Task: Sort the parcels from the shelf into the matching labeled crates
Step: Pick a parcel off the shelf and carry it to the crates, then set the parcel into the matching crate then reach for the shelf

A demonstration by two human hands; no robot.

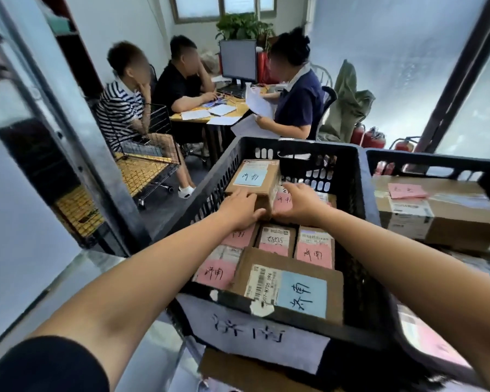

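Matching the tag on the black crate point(361, 193), the blue-labelled parcel point(252, 179) is clamped by fingers of the left hand point(239, 209) and right hand point(301, 206), seemingly for stacking far inside.

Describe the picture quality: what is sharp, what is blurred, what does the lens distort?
Head view: the near parcel and the left hand and right hand on the far parcel are sharp; the wide lens bows the crate rim; the metal frame at left smears.

small parcel-sorting office: desk point(178, 116) with monitor point(238, 59) and papers point(222, 109), black crates point(362, 193) of labelled parcels point(287, 287)
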